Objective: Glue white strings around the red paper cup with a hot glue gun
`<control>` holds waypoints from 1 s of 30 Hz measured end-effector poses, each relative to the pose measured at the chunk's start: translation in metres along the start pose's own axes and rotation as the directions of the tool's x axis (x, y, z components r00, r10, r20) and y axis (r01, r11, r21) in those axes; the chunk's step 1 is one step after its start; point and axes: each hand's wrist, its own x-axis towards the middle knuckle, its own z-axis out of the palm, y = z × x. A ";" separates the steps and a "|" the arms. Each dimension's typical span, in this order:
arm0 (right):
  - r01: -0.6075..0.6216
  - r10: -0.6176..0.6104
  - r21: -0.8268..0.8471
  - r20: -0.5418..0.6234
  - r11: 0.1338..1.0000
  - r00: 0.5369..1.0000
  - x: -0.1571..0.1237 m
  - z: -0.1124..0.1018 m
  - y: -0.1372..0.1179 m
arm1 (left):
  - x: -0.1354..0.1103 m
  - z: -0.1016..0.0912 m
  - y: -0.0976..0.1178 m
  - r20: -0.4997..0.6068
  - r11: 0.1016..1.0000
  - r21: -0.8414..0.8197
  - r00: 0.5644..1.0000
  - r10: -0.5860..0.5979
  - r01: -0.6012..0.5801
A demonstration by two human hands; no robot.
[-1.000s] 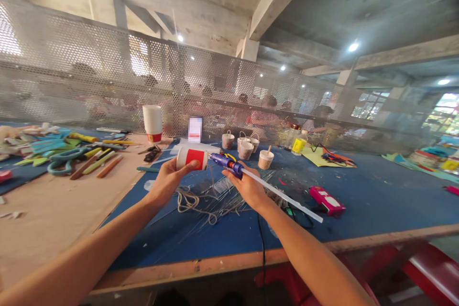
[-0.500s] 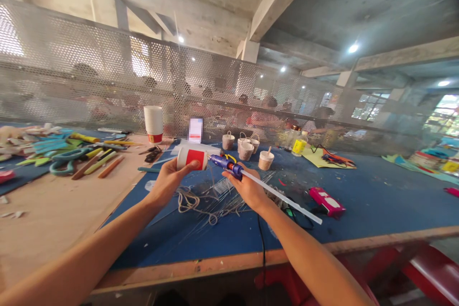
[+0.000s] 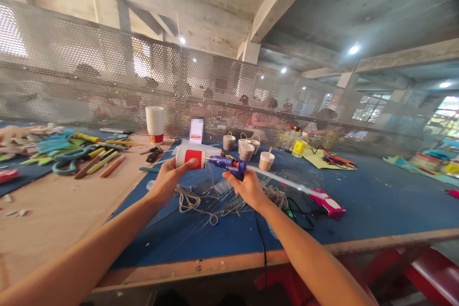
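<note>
My left hand [image 3: 169, 178] is closed around a white paper cup [image 3: 182, 157] with a red band, held tilted on its side above the table. A blue hot glue gun [image 3: 229, 164] is gripped in my right hand [image 3: 250, 186]. Its nozzle points left at the cup's end; whether the tip touches the cup I cannot tell. From the back of the gun a long translucent glue stick [image 3: 279, 179] juts out to the right. Below both hands lie a loose bundle of cord [image 3: 190, 201] and several thin clear strands.
Several small cord-handled buckets [image 3: 245, 151] and a cup with a stick [image 3: 266, 160] stand behind my hands. A stack of paper cups [image 3: 155, 124], scissors [image 3: 66, 161] and a phone [image 3: 196, 130] are left. A pink device [image 3: 328, 202] and bottles [image 3: 299, 146] lie right, before a perforated screen [image 3: 215, 86].
The glue gun has turned from a slant to nearly level, its glue stick's rear end rising. Its nozzle now lies at the cup's end. The cup has shifted slightly left.
</note>
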 end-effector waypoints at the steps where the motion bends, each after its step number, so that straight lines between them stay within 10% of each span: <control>1: -0.050 0.047 0.106 0.037 0.993 0.998 0.001 -0.001 -0.002 | 0.000 0.000 0.000 -0.011 1.000 -0.010 1.000 -0.011 0.011; 8: -0.248 0.300 0.599 0.013 0.761 0.954 0.016 -0.002 0.007 | 0.000 0.003 0.006 -0.066 0.997 -0.063 0.997 -0.037 0.033; 20: -0.425 0.441 0.125 -0.152 0.896 0.885 0.023 -0.008 0.052 | 0.007 0.000 0.004 -0.082 0.989 -0.146 0.996 -0.043 0.031; 30: -0.475 0.417 -0.363 -0.229 0.802 0.880 0.024 0.002 0.052 | 0.008 0.002 0.004 -0.060 0.990 -0.142 0.998 -0.037 0.028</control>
